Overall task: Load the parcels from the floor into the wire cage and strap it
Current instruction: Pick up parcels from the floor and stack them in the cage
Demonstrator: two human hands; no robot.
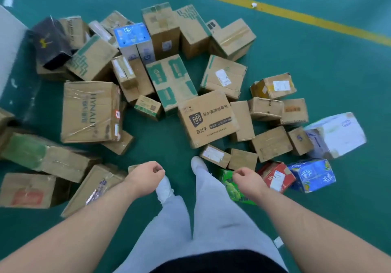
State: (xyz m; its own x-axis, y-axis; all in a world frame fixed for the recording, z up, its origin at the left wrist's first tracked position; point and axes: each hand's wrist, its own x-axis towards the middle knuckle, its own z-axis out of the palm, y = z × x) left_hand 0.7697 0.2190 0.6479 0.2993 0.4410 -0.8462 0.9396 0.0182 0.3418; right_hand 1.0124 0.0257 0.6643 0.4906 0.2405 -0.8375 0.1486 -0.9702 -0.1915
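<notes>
Several cardboard parcels lie scattered on the green floor ahead of me. A FIFO-printed box sits in the middle, and a large taped HYNAUT box lies to its left. My left hand hangs above my shoe with fingers loosely curled, holding nothing. My right hand hangs the same way over a green carton, empty. Both hands are apart from every parcel. No wire cage or strap shows in this view.
A red box, a blue printed box and a white box lie at the right. A black box sits far left beside a grey slab. A yellow floor line runs behind. My legs stand among the parcels.
</notes>
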